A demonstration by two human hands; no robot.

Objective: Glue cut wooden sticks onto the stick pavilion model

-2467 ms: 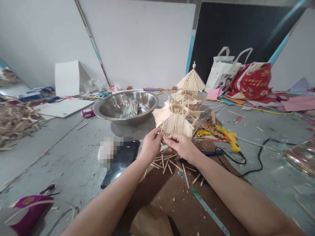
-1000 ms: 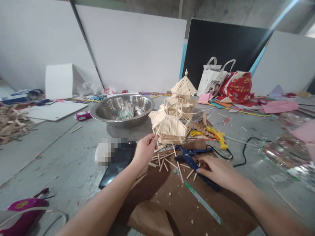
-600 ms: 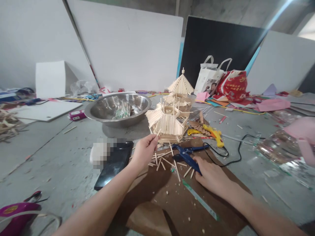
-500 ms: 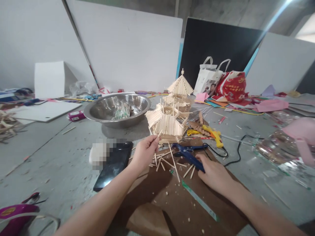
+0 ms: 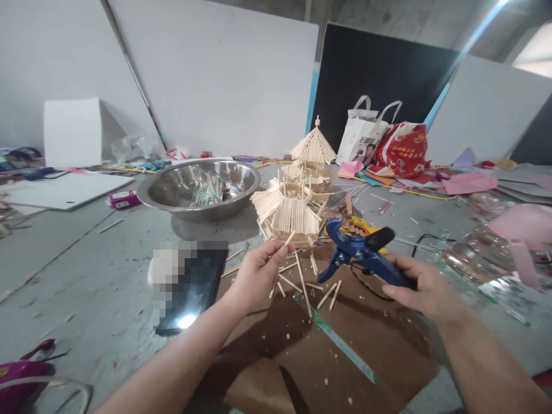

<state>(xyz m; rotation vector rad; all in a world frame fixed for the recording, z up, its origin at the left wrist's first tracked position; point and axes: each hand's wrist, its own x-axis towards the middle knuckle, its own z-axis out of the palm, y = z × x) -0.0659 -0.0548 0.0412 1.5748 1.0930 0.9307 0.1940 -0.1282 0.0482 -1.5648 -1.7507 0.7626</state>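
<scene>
My left hand pinches a short wooden stick between thumb and fingertips, just in front of the lowest roof of a pagoda model built from such sticks. Whether the stick touches the roof I cannot tell. My right hand grips the handle of a blue hand cutter, held up off the board with its curved jaws apart and pointing left. Several loose sticks and small offcuts lie on the brown board under both hands.
A steel basin with bagged sticks stands behind left, and a dark phone lies left of the board. A yellow glue gun is behind the cutter. Plastic packaging lies right; bags stand at the back.
My right hand has lifted the blue cutter off the board and moved it right, turning it jaws-left. My left hand still holds the stick near the roof. The view has shifted slightly.
</scene>
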